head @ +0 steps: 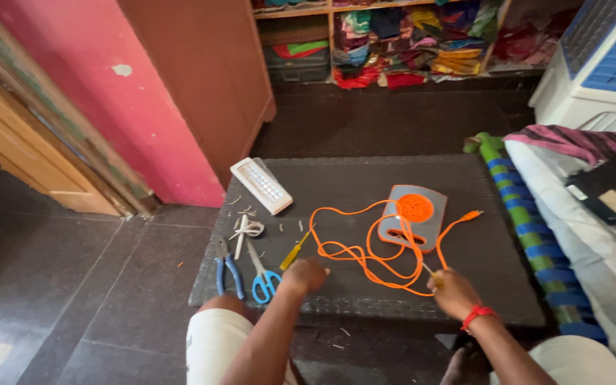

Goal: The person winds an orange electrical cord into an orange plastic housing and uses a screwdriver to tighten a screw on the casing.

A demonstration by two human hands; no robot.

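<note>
My left hand (305,274) rests as a fist on the dark mat (365,182), close to a yellow-handled screwdriver (294,251). My right hand (453,292), with a red thread on the wrist, pinches the orange cable (365,258) near its lower loop. The cable coils across the mat to a grey and orange round-faced device (413,216) and ends in a small orange plug (470,214).
Blue-handled pliers (227,269), blue-handled scissors (263,276), a white tool (242,232) and a white LED lamp (261,185) lie on the mat's left. A striped mat roll and bedding (536,235) border the right. Shelves of folded cloth (408,39) stand behind.
</note>
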